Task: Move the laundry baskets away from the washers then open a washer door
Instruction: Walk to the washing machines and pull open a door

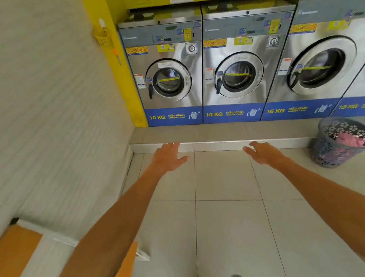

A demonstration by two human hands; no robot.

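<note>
Right now both arms are stretched out over the tiled floor [227, 222], palms down and holding nothing. The left hand [169, 158] and the right hand [266, 154] each have their fingers spread loosely apart, tips near the raised step [210, 146] the machines stand on. One laundry basket [342, 142], dark latticed plastic with pink cloth inside, stands upright on the floor against that step, below the 15 KG washer [315, 66]. It lies off to the right of the right hand, well apart, so that hand is plainly the nearer one. The two 10 KG washers [167, 74] straight ahead look unobstructed, doors shut; I'd judge the basket comes first.
</note>
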